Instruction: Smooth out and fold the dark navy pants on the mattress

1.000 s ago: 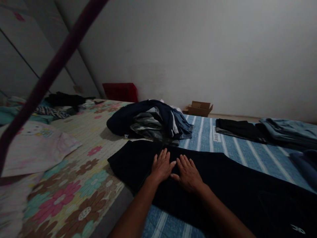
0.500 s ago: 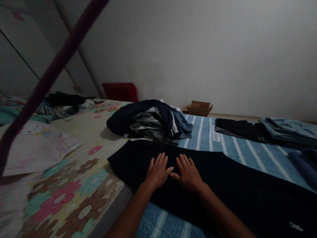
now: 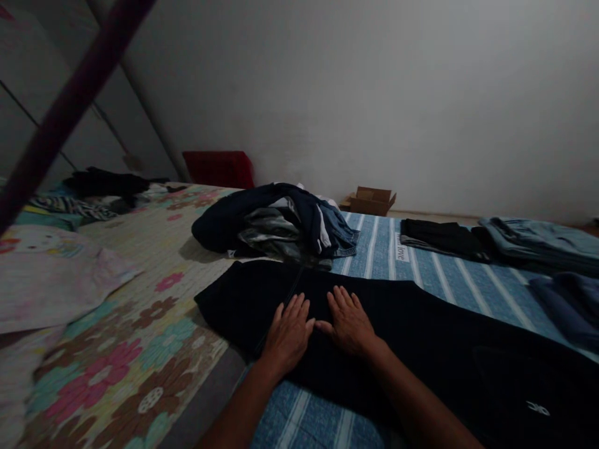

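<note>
A pair of dark trousers (image 3: pixel 421 324) lies spread flat across the bed, with a small white logo at its lower right part. My left hand (image 3: pixel 287 333) rests palm down on the fabric, fingers stretched out, beside a stitched seam. Close by on its right, my right hand (image 3: pixel 349 318) also lies flat on the trousers with its fingers extended. The thumbs point toward each other and almost meet. Just beyond the trousers sits a heap of crumpled clothes (image 3: pixel 276 224), navy, camouflage and denim among them.
Folded dark clothes (image 3: pixel 440 237) and folded jeans (image 3: pixel 543 240) lie at right on the striped blue sheet (image 3: pixel 374 249). A floral cover (image 3: pixel 154 324) and a pink shirt (image 3: pixel 60 274) are at left. A purple pole (image 3: pixel 70 106) crosses upper left. A cardboard box (image 3: pixel 372 201) stands near the wall.
My left hand has slid slightly toward me and left, off the seam, which now shows more. The right hand stays flat on the trousers. The whole view has shifted a little.
</note>
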A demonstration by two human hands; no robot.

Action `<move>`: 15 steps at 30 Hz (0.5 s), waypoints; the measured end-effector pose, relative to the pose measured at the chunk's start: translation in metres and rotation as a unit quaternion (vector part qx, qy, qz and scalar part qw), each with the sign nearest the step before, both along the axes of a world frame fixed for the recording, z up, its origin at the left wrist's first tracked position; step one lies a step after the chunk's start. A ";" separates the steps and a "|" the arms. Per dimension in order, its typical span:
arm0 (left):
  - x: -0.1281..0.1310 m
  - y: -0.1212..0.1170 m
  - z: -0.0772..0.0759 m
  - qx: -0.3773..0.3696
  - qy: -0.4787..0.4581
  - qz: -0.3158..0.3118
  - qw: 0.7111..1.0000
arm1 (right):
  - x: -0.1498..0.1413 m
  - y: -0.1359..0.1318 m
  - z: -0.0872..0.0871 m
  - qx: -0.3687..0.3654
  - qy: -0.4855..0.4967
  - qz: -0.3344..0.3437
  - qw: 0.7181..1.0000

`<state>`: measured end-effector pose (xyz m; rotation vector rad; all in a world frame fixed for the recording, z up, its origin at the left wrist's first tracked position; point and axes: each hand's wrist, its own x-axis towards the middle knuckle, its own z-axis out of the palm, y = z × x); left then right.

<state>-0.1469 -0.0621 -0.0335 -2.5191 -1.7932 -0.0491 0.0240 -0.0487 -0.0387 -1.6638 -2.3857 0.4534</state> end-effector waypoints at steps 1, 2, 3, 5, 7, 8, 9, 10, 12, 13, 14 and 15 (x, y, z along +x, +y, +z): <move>-0.001 0.002 -0.002 0.005 0.001 -0.003 1.000 | 0.001 0.000 0.003 -0.004 0.007 -0.003 1.000; -0.002 0.004 -0.005 0.011 0.003 -0.005 1.000 | 0.001 -0.001 0.007 -0.010 0.017 -0.005 1.000; -0.003 0.006 -0.007 0.017 0.007 -0.007 1.000 | 0.002 -0.002 0.012 -0.014 0.030 -0.004 0.999; -0.005 0.010 -0.009 0.029 0.014 -0.008 0.999 | 0.004 -0.010 0.021 -0.015 0.060 0.002 0.998; -0.006 0.014 -0.008 0.032 0.021 -0.021 0.999 | 0.005 -0.022 0.029 0.004 0.083 0.007 0.997; -0.006 0.015 -0.007 0.030 0.026 -0.031 0.999 | 0.005 -0.029 0.031 0.016 0.088 0.005 0.996; -0.007 0.016 -0.006 0.028 0.031 -0.040 0.998 | 0.004 -0.037 0.032 0.024 0.091 0.005 0.996; -0.008 0.017 -0.006 0.028 0.035 -0.046 0.998 | 0.003 -0.044 0.031 0.026 0.089 0.005 0.996; -0.012 0.020 -0.007 0.036 0.034 -0.056 0.997 | 0.000 -0.055 0.027 0.017 0.080 0.012 0.997; -0.015 0.022 -0.009 0.044 0.030 -0.062 0.997 | -0.002 -0.058 0.024 0.012 0.075 0.015 0.997; -0.018 0.024 -0.012 0.053 0.028 -0.073 0.996 | -0.003 -0.060 0.021 0.013 0.072 0.019 0.997; -0.021 0.026 -0.016 0.061 0.029 -0.085 0.994 | -0.003 -0.060 0.019 0.018 0.071 0.020 0.997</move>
